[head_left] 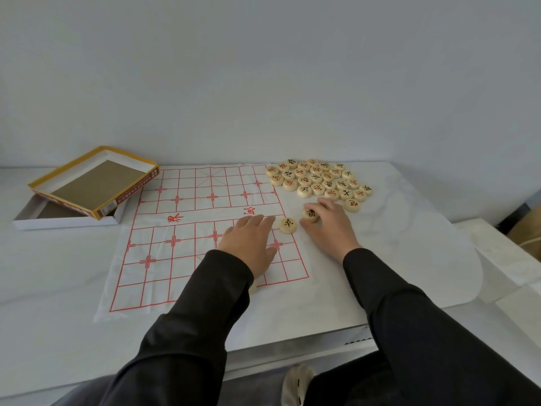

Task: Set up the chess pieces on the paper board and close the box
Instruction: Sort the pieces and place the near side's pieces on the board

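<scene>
The left sleeve (205, 303) and right sleeve (409, 303) run off the bottom edge. The left one covers the near middle of the paper board (175, 230), and a small pale shape (253, 288) peeps from under its cuff, too hidden to name. The characters on the wooden discs are too small to read; only red or black ink can be told. The box lid (93, 183), yellow-rimmed and inside up, leans tilted on the white box base (67, 222) and hides most of its inside. Both sit at the far left of the white counter (380, 259), just beside the board's far left corner. Open grid shows to the left of the left hand (248, 244), and the board's right border runs between the two hands. The heap of chess pieces (319, 180) lies in a tight flat cluster off the board's far right corner, near the wall. The counter's right edge curves away well right of the right hand (329, 230). The left hand rests flat on the board, its fingers (263, 222) straight and pressed together, their tips just beside a loose piece (288, 225) marked in black on the right border. The right hand, off the board, pinches a held piece (311, 215), also black-marked, between thumb and curled fingers. I cannot tell whether it touches the counter.
</scene>
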A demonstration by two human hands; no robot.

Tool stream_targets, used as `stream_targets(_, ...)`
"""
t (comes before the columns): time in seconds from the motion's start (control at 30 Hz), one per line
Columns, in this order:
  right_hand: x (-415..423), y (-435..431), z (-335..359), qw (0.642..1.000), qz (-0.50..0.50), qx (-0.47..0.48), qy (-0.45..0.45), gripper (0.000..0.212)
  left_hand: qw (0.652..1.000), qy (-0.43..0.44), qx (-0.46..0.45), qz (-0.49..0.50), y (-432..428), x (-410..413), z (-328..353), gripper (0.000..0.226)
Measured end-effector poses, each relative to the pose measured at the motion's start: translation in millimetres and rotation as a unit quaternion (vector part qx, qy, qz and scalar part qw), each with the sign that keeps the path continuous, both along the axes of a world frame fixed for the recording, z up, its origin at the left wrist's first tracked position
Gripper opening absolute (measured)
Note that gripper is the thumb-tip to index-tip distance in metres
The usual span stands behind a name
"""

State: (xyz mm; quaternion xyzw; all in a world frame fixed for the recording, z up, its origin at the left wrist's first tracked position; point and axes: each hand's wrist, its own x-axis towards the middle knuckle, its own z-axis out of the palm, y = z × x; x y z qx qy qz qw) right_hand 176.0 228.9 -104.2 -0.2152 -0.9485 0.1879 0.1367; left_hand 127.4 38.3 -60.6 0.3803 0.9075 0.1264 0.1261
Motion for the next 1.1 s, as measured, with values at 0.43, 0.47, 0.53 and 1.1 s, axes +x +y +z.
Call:
stream_targets(0.43,31,1,27,0.977,0.044,-0.203,-0.046,0.023,1.000,0.014,0.000,-0.002,-5,-4,6,0.064)
stream_targets(0.47,34,1,28,0.974,0.049,-0.218,-0.050,0.024,1.000,0.015,-0.001,-0.005,-5,-3,5,0.064)
stream_targets(0.53,40,0,30,0.967,0.059,-0.242,-0.054,0.027,1.000,0.013,-0.004,-0.013,-5,0,3,0.063)
stream_targets(1.1,68,-14,47,0.970,-0.029,-0.029,-0.240,0.099,0.998,0.043,-0.032,-0.023,-21,11,17,0.061)
